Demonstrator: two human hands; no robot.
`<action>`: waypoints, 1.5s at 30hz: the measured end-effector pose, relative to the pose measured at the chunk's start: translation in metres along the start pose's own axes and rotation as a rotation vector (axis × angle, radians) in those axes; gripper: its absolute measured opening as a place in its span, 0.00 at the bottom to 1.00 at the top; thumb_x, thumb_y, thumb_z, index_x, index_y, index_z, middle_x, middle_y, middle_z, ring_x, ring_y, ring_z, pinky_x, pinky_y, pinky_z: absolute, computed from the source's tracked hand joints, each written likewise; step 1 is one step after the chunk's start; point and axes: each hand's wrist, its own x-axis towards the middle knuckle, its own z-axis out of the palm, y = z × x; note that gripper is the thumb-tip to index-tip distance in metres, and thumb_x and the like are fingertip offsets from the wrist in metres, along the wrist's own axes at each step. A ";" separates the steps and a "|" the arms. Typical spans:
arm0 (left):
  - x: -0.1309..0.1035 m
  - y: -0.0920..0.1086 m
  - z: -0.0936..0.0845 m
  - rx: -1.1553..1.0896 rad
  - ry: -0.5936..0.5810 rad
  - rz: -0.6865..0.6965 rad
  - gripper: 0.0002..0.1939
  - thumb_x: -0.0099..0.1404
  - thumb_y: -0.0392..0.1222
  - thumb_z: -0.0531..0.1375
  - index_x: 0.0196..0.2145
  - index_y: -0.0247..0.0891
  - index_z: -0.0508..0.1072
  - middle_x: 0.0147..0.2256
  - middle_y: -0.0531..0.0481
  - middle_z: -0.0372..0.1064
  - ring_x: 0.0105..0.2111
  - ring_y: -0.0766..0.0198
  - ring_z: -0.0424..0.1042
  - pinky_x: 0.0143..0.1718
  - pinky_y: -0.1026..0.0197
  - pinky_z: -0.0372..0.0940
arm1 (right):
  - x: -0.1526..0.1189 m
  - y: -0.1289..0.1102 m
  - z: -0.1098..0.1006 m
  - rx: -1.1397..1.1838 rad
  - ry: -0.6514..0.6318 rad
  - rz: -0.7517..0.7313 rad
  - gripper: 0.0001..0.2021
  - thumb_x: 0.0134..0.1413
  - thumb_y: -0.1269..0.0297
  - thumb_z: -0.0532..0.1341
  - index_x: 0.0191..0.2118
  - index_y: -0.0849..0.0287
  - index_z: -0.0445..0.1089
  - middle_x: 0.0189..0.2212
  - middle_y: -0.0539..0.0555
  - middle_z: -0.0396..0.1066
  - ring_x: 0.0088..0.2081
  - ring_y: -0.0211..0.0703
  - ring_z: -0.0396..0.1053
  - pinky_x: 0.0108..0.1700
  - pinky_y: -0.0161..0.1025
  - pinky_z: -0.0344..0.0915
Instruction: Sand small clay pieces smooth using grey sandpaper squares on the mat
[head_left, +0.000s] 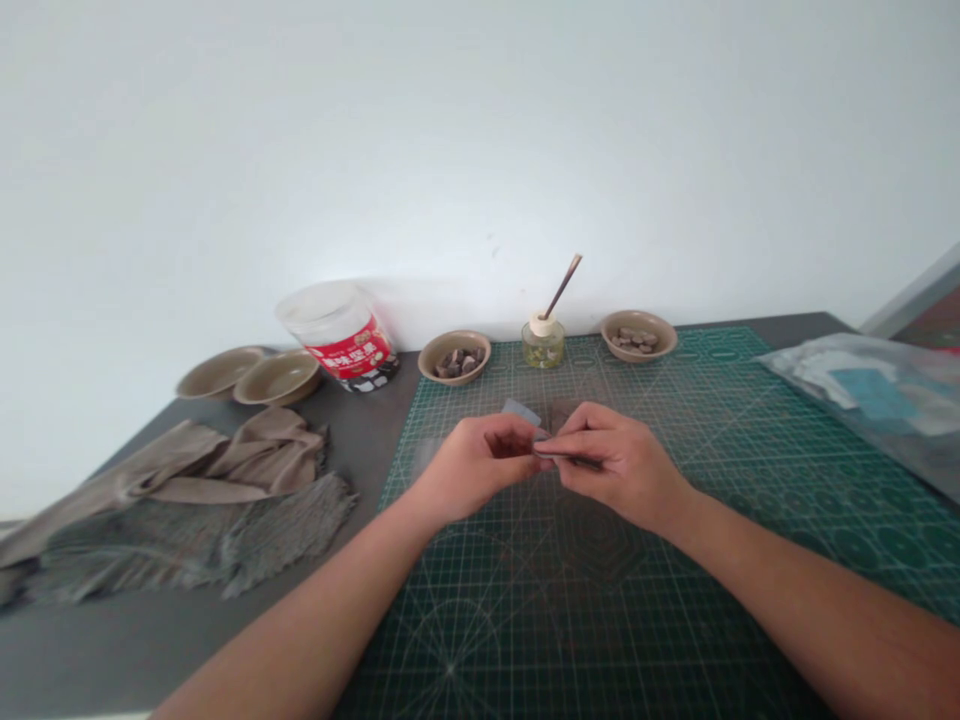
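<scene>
Both hands meet above the green cutting mat. My right hand is closed, its thumb and fingers pinching a thin, dark, flat piece that points left; its exact kind cannot be made out. My left hand is closed in a pinch at the left tip of that piece. Whatever lies between its fingertips is too small and blurred to name. Just behind the fingers, a small grey-blue flat piece shows, partly hidden by the left hand.
Along the wall stand a bowl of brown chunks, a glass jar with a stick in it, and a bowl of brown discs. Leftward are a red-labelled plastic tub, two bowls and a scarf. A clear bag lies right.
</scene>
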 end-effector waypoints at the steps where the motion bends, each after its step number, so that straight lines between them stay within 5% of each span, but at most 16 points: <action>1: 0.000 -0.001 0.000 0.004 -0.004 0.004 0.09 0.57 0.39 0.71 0.36 0.33 0.79 0.29 0.51 0.75 0.28 0.68 0.71 0.31 0.66 0.64 | 0.000 0.000 0.000 -0.006 0.006 0.002 0.14 0.58 0.73 0.66 0.48 0.53 0.80 0.35 0.51 0.72 0.36 0.37 0.72 0.39 0.36 0.69; 24: 0.000 -0.004 -0.002 0.002 0.014 0.071 0.11 0.57 0.39 0.71 0.39 0.34 0.80 0.34 0.47 0.78 0.34 0.63 0.75 0.38 0.62 0.68 | -0.001 -0.006 -0.001 0.058 0.016 0.075 0.11 0.60 0.69 0.65 0.46 0.53 0.81 0.31 0.49 0.70 0.30 0.34 0.69 0.33 0.32 0.67; 45: -0.001 -0.004 -0.003 -0.008 -0.022 0.038 0.11 0.58 0.38 0.70 0.39 0.34 0.80 0.34 0.47 0.78 0.33 0.65 0.75 0.36 0.64 0.68 | -0.002 -0.006 0.000 -0.050 0.030 -0.034 0.12 0.59 0.71 0.65 0.46 0.52 0.80 0.32 0.50 0.72 0.31 0.36 0.71 0.34 0.33 0.69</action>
